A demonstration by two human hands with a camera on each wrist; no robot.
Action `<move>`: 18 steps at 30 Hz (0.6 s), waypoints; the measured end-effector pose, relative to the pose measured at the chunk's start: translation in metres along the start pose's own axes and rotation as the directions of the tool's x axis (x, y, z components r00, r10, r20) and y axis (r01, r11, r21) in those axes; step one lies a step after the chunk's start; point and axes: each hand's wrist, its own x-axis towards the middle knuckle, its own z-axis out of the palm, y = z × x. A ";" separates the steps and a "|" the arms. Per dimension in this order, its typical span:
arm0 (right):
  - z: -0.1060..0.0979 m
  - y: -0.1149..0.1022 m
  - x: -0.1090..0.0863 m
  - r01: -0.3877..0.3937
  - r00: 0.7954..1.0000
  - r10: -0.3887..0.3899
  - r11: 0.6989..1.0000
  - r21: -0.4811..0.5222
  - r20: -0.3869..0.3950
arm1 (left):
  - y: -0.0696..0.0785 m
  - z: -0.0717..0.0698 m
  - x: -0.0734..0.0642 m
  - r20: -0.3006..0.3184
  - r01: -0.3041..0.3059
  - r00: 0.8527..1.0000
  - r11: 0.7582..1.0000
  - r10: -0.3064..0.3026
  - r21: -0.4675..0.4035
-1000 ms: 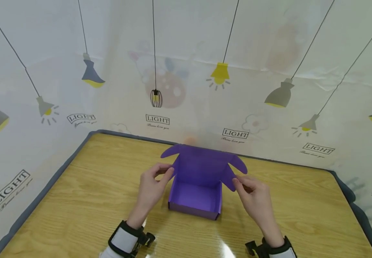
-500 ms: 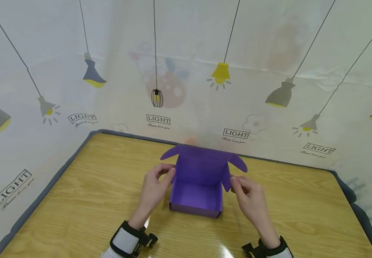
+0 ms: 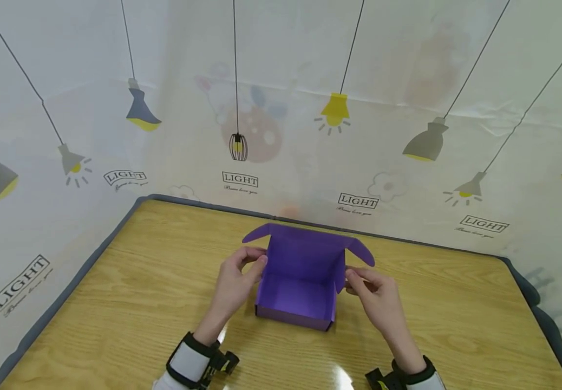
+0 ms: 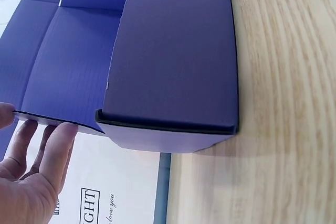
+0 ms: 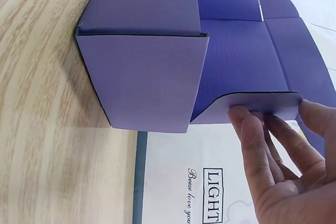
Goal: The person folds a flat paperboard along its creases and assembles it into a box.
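Observation:
A small purple cardboard box [image 3: 294,317] stands on the wooden table with its lid [image 3: 305,252] raised at the back. My left hand [image 3: 234,281] holds the lid's left side flap between thumb and fingers. On the opposite side, my right hand [image 3: 379,300] grips the right side flap [image 5: 262,103], its fingers on the outer face and its thumb at the flap's corner. Two rounded ears, the left one [image 3: 256,232] and the right one [image 3: 360,252], stick out from the lid's top edge. Nothing lies inside the box.
The light wood table [image 3: 164,271] has a dark grey edge. Behind and beside it hangs a pale sheet [image 3: 295,135] printed with lamps and LIGHT labels. Each wrist wears a strap with a small camera, the left camera [image 3: 224,362] and the right camera [image 3: 382,378].
Both side flaps have turned inward toward the box's sides, the right one most visibly. My right hand has moved left with its flap, and my left hand slightly right. The lid's top has dipped a little.

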 end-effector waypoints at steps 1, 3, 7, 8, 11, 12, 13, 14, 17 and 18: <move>0.000 0.000 0.000 -0.012 1.000 0.012 1.000 0.002 0.006 | 0.000 0.000 0.000 0.007 0.003 1.000 1.000 -0.003 -0.003; -0.001 0.000 0.000 -0.036 0.999 0.036 0.999 0.001 0.015 | 0.000 -0.001 0.000 0.019 0.002 1.000 1.000 -0.002 -0.004; -0.001 -0.001 0.001 -0.069 0.997 0.069 0.998 -0.004 0.026 | 0.000 -0.002 0.000 0.030 0.009 1.000 1.000 -0.009 0.000; -0.001 -0.001 0.001 -0.074 0.997 0.074 0.997 -0.006 0.027 | 0.000 -0.002 0.001 0.029 0.011 1.000 1.000 -0.011 0.003; -0.001 -0.001 0.001 -0.083 0.996 0.084 0.996 -0.014 0.037 | 0.000 -0.003 0.001 0.032 0.021 0.999 1.000 -0.022 0.006; -0.002 -0.001 0.000 -0.084 0.996 0.084 0.996 -0.018 0.041 | 0.000 -0.004 0.001 0.034 0.028 0.999 1.000 -0.028 0.009; -0.002 0.000 0.000 -0.082 0.996 0.082 0.996 -0.019 0.046 | 0.000 -0.004 0.001 0.039 0.032 0.999 0.999 -0.033 0.013; -0.002 0.000 0.000 -0.078 0.996 0.079 0.997 -0.021 0.052 | 0.000 -0.005 0.001 0.043 0.039 0.998 0.999 -0.040 0.017; -0.002 0.001 0.000 -0.054 0.996 0.055 0.998 -0.020 0.067 | 0.001 -0.008 0.001 0.058 0.054 0.997 0.998 -0.056 0.035; -0.001 0.002 0.000 -0.045 0.996 0.047 0.999 -0.018 0.073 | 0.001 -0.009 0.002 0.063 0.057 0.996 0.998 -0.059 0.039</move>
